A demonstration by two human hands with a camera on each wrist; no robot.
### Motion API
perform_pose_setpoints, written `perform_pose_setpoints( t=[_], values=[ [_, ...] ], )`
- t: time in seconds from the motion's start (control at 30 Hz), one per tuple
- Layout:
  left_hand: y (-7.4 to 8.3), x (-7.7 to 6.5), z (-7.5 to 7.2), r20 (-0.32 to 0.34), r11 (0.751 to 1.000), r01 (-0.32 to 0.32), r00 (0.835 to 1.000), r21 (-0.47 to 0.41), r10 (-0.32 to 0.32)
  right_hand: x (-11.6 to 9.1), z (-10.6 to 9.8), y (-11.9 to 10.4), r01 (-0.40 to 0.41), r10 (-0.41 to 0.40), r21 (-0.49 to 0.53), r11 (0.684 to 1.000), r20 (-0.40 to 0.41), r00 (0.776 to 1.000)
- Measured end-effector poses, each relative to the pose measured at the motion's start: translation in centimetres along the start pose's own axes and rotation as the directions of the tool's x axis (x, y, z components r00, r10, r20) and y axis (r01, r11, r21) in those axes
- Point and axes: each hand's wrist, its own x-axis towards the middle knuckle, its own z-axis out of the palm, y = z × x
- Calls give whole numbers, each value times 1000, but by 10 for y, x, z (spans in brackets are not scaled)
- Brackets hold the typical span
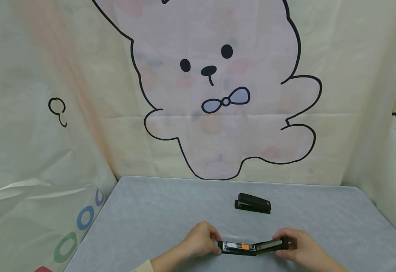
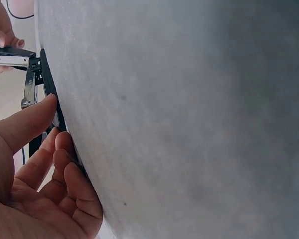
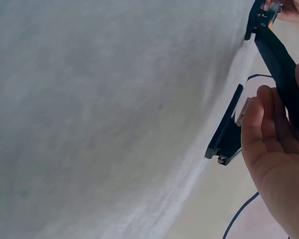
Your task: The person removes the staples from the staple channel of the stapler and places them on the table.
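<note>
Your L hand (image 1: 201, 238) is at the L end of the unfolded stapler (image 1: 255, 249), which lies at the near edge of view, approx. centre-R, on the grey table (image 1: 167, 211). Thumb & fingers pinch the base's end, thumb on one side, fingers bent on the other; gap b/w them is just the base's thickness. Your R hand (image 1: 298, 244) pinches the far-R end of the raised top arm (image 1: 273, 245), thumb one side, fingers other, w/ that arm folded back to the R & tilted up from the hinge. An orange patch (image 1: 245, 246) shows in the base, next to silvery metal. The 2nd stapler (image 1: 252, 203) sits beyond, closed, well apart from both hands. Hard to see: the base's L end is hidden under your L fingers, so can't tell how many touch it; the top arm's R end is partly covered by your R fingers. In the R wrist view your R thumb is cut off by the frame edge, & your fingers hide part of the 2nd stapler. In the L wrist view, your R hand is cropped at upper L, so its grip isn't fully visible there.
</note>
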Motion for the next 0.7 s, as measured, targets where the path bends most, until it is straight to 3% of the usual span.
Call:
perform_pose_setpoints(
  t=[0.13, 0.43, 0.7],
  values=[
    [-1, 0, 0, 1, 1000, -7, 1000, 0, 7, -2, -4, 6, 27, -28, 10, 1000, 24, 999],
    [-3, 1, 0, 2, 1000, -22, 1000, 3, 22, -2, -10, 15, 5, -6, 26, 1000, 61, 998],
    [-5, 2, 0, 0, 999, -29, 1000, -17, 29, 1, -8, 14, -75, 77, -36, 996, 56, 995]
  ],
)
